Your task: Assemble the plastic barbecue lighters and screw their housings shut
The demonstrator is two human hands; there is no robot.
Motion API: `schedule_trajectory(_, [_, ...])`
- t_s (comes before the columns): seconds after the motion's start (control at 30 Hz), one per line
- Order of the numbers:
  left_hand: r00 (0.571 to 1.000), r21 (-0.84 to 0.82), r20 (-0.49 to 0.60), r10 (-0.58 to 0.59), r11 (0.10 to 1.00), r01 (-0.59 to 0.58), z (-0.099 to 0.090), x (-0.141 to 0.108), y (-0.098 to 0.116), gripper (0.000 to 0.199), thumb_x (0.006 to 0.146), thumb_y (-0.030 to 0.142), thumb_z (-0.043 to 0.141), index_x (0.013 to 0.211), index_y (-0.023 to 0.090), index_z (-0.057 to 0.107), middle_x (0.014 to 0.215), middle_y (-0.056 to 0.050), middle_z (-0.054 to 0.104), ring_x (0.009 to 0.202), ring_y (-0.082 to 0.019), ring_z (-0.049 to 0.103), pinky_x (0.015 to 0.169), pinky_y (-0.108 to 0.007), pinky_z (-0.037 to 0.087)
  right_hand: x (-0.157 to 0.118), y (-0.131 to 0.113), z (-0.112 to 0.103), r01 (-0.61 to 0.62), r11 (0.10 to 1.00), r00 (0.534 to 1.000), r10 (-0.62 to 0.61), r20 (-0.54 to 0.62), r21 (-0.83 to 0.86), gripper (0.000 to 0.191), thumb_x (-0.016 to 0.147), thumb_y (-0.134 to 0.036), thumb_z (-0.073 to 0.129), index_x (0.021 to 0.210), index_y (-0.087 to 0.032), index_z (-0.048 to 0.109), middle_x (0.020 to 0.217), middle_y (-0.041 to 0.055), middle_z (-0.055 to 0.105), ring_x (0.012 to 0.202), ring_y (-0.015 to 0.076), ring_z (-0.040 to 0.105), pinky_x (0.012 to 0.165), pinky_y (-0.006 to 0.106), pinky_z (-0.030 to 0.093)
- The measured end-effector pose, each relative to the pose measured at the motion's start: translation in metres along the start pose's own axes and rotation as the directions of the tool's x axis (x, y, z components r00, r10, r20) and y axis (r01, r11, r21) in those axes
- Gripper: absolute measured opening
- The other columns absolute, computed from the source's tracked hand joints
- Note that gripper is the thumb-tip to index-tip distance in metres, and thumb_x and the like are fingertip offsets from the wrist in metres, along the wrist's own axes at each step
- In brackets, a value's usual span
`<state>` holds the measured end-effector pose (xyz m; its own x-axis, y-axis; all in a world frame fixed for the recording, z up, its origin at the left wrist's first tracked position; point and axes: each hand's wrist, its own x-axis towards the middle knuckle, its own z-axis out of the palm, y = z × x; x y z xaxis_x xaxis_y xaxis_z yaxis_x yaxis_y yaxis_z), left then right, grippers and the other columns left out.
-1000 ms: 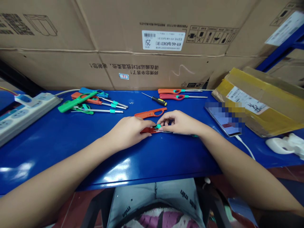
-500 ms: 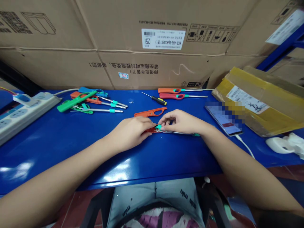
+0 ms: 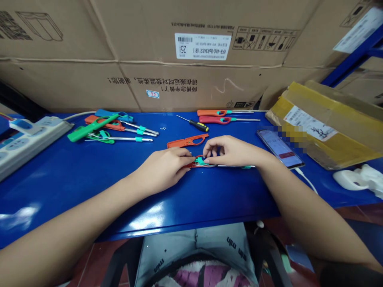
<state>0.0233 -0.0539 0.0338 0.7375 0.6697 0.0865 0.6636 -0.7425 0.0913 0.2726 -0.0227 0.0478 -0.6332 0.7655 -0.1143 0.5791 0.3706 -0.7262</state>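
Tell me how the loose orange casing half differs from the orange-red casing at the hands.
The loose orange casing half shows its handle loop clearly, while the orange-red casing is largely covered by the left hand and right hand. A green part shows at the orange-red casing; none shows in the loose half. A metal tube extends to the right from the orange-red casing, but none from the loose half. Both have similar warm colouring.

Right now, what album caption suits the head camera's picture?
Left hand and right hand at an opened lighter on a blue table, an orange shell half and a screwdriver lying beyond.
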Motion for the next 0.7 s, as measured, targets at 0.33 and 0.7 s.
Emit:
schedule_trajectory(0.33, [0.999, 0.024, -0.019, 0.051, 0.998, -0.051, 0.0042, 0.0009, 0.0011, 0.031, 0.101, 0.025, 0.050, 0.124, 0.022, 0.072, 0.129, -0.007, 0.071, 0.114, -0.027, 0.069, 0.093, -0.039, 0.058, -0.0031, -0.0010, -0.0062, 0.196, 0.953, 0.979, -0.179, 0.094, -0.231, 0.014, 0.091, -0.024, 0.066, 0.089, -0.018, 0.078, 0.089, 0.0046, 0.074, 0.079, 0.0162, 0.064, 0.073, 0.028, 0.046])
schedule_trajectory(0.7, [0.998, 0.065, -0.042, 0.049, 0.997, -0.047, 0.0067, 0.0000, 0.0051, 0.032, 0.103, 0.026, 0.049, 0.125, 0.021, 0.071, 0.125, -0.008, 0.072, 0.109, -0.027, 0.070, 0.084, -0.039, 0.062, -0.0051, -0.0061, -0.0034, 0.214, 0.916, 0.976, -0.189, 0.106, -0.338, 0.014, 0.087, -0.014, 0.063, 0.087, -0.015, 0.077, 0.085, 0.0044, 0.072, 0.077, 0.0154, 0.062, 0.071, 0.027, 0.043])
